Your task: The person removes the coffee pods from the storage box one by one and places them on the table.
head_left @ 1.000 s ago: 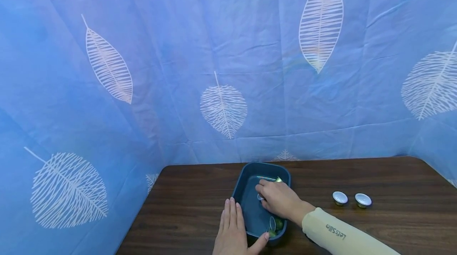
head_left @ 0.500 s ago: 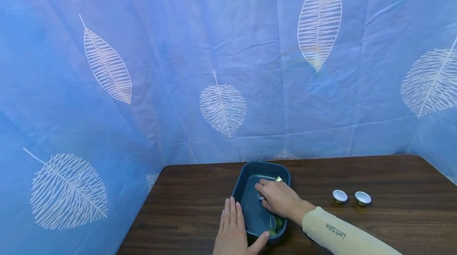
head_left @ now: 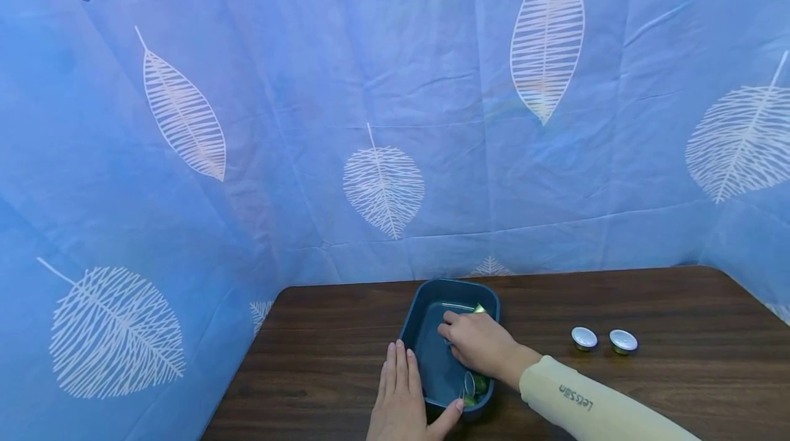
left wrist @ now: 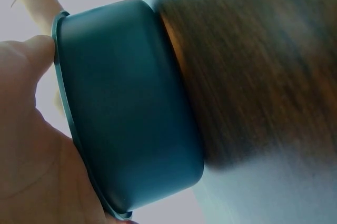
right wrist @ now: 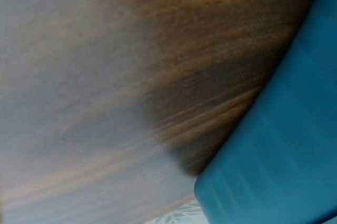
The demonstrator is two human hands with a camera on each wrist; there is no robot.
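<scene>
A person's left hand (head_left: 401, 400) lies flat on the dark wooden desk (head_left: 648, 304), fingers straight and together, pressed along the outer wall of a dark blue tub (head_left: 417, 314), the thumb hooked over the tub's near rim. The left wrist view shows the same thumb (left wrist: 31, 56) resting on that rim, with the palm against the tub's side.

The right hand (head_left: 478, 345) reaches down into the tub from the person's right, knuckles up and fingers curled toward the tub's floor. Its fingertips are hidden behind the hand itself, so whether it has hold of anything cannot be told. Just beyond its fingers, at the tub's far end, a green capsule (head_left: 479, 308) peeks out. Just under its wrist, in the near corner of the tub and beside the left thumb, lie more green capsules (head_left: 474, 386), one showing its round silver foil face.

The right arm wears a cream sleeve (head_left: 592, 407) printed with dark lettering that appears to read "Lessan", upside down from the wearer's side.

Well to the right of the right hand, two silver-topped capsules (head_left: 603, 339) stand side by side on the desk, near each other but apart.

Behind the desk hangs a blue cloth (head_left: 370, 84) patterned with white leaves; dark handwriting at its top left corner is cut off and cannot be read.
</scene>
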